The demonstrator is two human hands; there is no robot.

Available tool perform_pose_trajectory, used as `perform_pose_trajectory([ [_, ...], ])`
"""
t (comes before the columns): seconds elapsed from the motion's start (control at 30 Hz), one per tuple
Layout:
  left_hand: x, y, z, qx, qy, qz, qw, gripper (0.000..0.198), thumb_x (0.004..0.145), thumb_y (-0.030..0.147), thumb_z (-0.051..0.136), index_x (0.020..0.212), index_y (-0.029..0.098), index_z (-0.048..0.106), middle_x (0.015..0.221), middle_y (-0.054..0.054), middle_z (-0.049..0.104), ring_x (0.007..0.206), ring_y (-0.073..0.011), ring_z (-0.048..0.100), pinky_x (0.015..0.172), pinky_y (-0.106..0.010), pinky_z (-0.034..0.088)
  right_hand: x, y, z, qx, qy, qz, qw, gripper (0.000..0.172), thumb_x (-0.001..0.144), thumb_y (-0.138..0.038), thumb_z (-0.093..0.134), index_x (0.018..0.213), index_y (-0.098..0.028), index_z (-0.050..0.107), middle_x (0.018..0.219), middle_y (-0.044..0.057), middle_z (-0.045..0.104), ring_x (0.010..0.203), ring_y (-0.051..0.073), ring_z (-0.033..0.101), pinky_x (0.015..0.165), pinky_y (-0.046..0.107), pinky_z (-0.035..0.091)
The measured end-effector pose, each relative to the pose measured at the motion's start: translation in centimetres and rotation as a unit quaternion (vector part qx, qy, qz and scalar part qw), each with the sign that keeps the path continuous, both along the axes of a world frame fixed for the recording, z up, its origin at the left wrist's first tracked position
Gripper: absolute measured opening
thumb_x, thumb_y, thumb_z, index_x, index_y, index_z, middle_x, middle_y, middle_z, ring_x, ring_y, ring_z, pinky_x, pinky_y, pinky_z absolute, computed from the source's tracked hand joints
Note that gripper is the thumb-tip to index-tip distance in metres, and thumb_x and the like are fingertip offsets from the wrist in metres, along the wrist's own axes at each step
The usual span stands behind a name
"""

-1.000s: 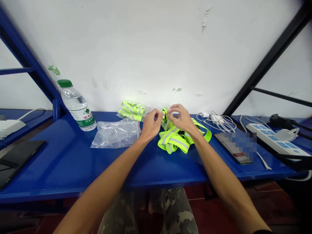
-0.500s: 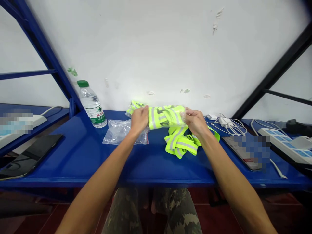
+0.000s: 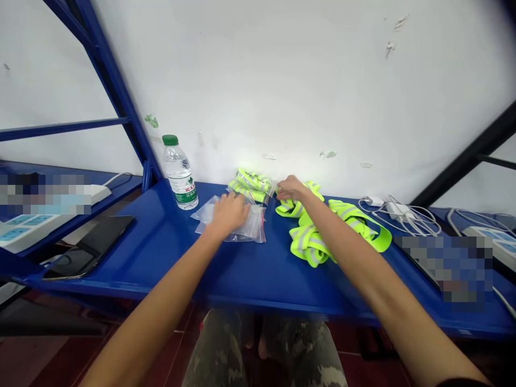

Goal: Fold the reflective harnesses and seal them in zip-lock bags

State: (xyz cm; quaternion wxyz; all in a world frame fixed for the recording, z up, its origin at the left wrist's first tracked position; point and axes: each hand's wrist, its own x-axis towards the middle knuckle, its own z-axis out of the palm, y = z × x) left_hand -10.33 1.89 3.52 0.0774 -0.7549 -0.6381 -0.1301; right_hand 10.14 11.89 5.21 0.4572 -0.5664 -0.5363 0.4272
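My left hand lies on clear zip bags with its fingers spread, pressing on the plastic. My right hand hovers just above a loose neon-yellow reflective strap bundle, its fingers stretched to the left and nothing seen in them. Between the hands, by the wall, a bagged reflective strap bundle sits in clear plastic. Loose reflective straps with grey stripes lie heaped beneath and beside my right forearm.
A water bottle with a green cap stands left of the bags. White chargers and cables lie at the back right. A phone rests at the left and a partly blurred device at the right. The blue table meets the wall.
The bagged bundle held in both hands is out of its bag and on the table at the right. Another bag lies on the left pile under my left hand. The view has shifted left.
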Motion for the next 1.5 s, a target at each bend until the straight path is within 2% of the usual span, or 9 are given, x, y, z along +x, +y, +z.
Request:
perform_pose_trajectory([
  [0.13,0.1,0.4,-0.9,-0.03,0.004,0.002,1.0,0.033,0.094,0.037,0.045,0.108,0.015,0.065,0.114,-0.02,0.065,0.111,-0.0376,0.059,0.089,-0.048,0.046,-2.9,2.2,-1.1,-0.07,0.066,-0.015,0.995,0.03,0.058,-0.002,0.078,0.065,-0.017,0.053,0.047,-0.003,0.053,0.05,0.016,0.059,0.056,0.033,0.055],
  [0.37,3.8,1.9,2.9,0.152,-0.221,-0.155,0.951,0.026,0.096,0.035,0.046,0.081,0.018,0.06,0.09,-0.009,0.065,0.092,-0.0232,0.061,0.086,-0.036,0.047,1.9,-2.0,2.5,0.005,0.203,0.017,0.979,0.023,0.062,0.001,0.075,0.077,-0.013,0.065,0.066,0.001,0.067,0.064,0.011,0.063,0.069,0.026,0.057],
  [0.47,7.1,2.7,2.6,0.047,-0.381,-0.183,0.905,0.043,0.095,0.05,0.047,0.065,0.019,0.051,0.067,-0.004,0.058,0.07,-0.0178,0.059,0.071,-0.032,0.05,3.6,-5.4,2.4,0.044,0.236,0.065,0.969,0.024,0.056,-0.006,0.083,0.075,-0.013,0.069,0.069,0.003,0.07,0.065,0.012,0.064,0.068,0.026,0.055],
  [0.57,9.1,2.8,1.8,-0.12,-0.533,-0.19,0.816,0.049,0.089,0.063,0.052,0.066,0.02,0.047,0.057,0.002,0.048,0.052,-0.0121,0.051,0.051,-0.026,0.046,4.6,-7.5,1.6,0.059,0.208,0.081,0.973,0.033,0.045,-0.017,0.091,0.071,-0.014,0.07,0.066,0.003,0.07,0.062,0.012,0.062,0.061,0.026,0.051],
  [0.7,9.3,2.0,1.7,-0.225,-0.58,-0.217,0.752,0.041,0.087,0.055,0.062,0.072,0.02,0.046,0.059,0.004,0.045,0.047,-0.0083,0.048,0.043,-0.021,0.044,5.2,-8.6,1.1,0.072,0.143,0.089,0.983,0.043,0.036,-0.023,0.096,0.067,-0.014,0.067,0.061,0.001,0.067,0.057,0.011,0.059,0.055,0.024,0.045],
  [1.07,8.6,1.4,1.6,-0.247,-0.49,-0.304,0.779,0.027,0.098,0.034,0.048,0.078,0.016,0.052,0.065,0.001,0.056,0.058,-0.0087,0.057,0.053,-0.019,0.045,5.2,-9.7,0.2,0.087,0.054,0.136,0.985,0.044,0.037,-0.027,0.095,0.064,-0.015,0.062,0.053,-0.004,0.058,0.053,0.009,0.052,0.055,0.025,0.043],
  [1.27,8.3,1.6,0.9,-0.086,-0.434,-0.304,0.844,0.029,0.097,0.026,0.041,0.07,0.019,0.046,0.062,0.001,0.055,0.06,-0.0116,0.053,0.059,-0.025,0.039,7.1,-8.8,-0.9,0.057,0.165,0.078,0.982,0.04,0.042,-0.034,0.089,0.063,-0.019,0.059,0.057,-0.002,0.058,0.053,0.011,0.05,0.051,0.026,0.037],
  [1.37,8.4,1.6,1.1,0.006,-0.388,-0.248,0.888,0.028,0.097,0.024,0.04,0.068,0.021,0.04,0.061,0.002,0.051,0.057,-0.0122,0.047,0.058,-0.027,0.033,8.2,-9.0,-0.7,0.163,0.011,-0.001,0.987,0.026,0.055,-0.032,0.08,0.07,-0.019,0.063,0.067,0.0,0.059,0.062,0.014,0.052,0.057,0.028,0.042],
  [1.5,9.9,1.7,1.8,0.068,-0.354,-0.242,0.901,0.028,0.098,0.026,0.04,0.07,0.022,0.035,0.061,0.004,0.044,0.056,-0.0129,0.039,0.058,-0.029,0.027,7.7,-10.4,-0.4,0.327,-0.231,-0.06,0.914,0.027,0.072,-0.033,0.07,0.095,-0.019,0.067,0.114,0.01,0.061,0.092,0.021,0.061,0.078,0.035,0.05],
])
